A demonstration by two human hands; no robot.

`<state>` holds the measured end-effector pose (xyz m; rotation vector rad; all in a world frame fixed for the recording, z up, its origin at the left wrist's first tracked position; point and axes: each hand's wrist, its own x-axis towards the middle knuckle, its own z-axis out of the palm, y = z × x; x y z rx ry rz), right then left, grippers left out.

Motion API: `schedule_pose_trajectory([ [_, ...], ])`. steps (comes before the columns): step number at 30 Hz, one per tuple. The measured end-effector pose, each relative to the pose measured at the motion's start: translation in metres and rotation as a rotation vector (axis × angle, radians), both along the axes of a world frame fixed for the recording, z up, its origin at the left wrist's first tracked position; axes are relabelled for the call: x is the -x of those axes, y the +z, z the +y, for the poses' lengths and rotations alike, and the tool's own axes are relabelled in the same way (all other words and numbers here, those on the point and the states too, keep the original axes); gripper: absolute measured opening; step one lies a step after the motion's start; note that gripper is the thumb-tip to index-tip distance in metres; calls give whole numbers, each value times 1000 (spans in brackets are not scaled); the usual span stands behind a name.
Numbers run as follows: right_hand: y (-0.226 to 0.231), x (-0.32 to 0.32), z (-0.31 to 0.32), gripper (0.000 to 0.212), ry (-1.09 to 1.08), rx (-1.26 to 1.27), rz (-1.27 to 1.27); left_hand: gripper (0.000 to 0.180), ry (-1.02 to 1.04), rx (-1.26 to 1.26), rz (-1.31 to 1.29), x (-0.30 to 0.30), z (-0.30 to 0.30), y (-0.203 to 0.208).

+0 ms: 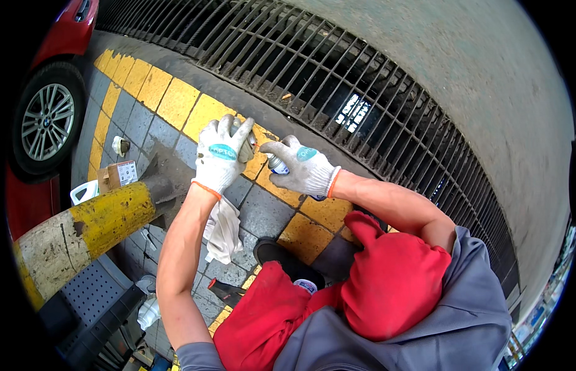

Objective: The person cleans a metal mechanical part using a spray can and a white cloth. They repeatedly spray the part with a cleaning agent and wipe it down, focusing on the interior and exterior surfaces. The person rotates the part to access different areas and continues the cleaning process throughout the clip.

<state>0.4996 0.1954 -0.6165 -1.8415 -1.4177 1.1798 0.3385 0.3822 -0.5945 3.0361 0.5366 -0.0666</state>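
My left hand (pixel 221 153), in a white knit glove with a grey palm, is closed around a small grey-brown part (pixel 246 150). That part is mostly hidden by the fingers. Close by on its right, my gloved right hand (pixel 300 166) grips a white and blue spray can (pixel 277 165), its top end toward the part. The two hands are apart. Below my left wrist a pale cloth (pixel 223 233) hangs or lies; whether the hand holds it I cannot tell.
A yellow and white post (pixel 102 216) stands at left, near a cardboard box (pixel 118 175) and white jug (pixel 85 193). A red car's wheel (pixel 48 119) is beyond. Metal grating (pixel 337 86) crosses ahead. Beside my knee lies a black tool with red end (pixel 225 290).
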Motion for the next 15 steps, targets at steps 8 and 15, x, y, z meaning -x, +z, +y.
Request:
schedule_pose_trajectory([
  [8, 0, 2, 2, 68, 27, 20, -56, 89, 28, 3, 32, -4, 1, 5],
  [15, -7, 1, 4, 67, -5, -22, -30, 89, 36, 16, 41, -7, 4, 10],
])
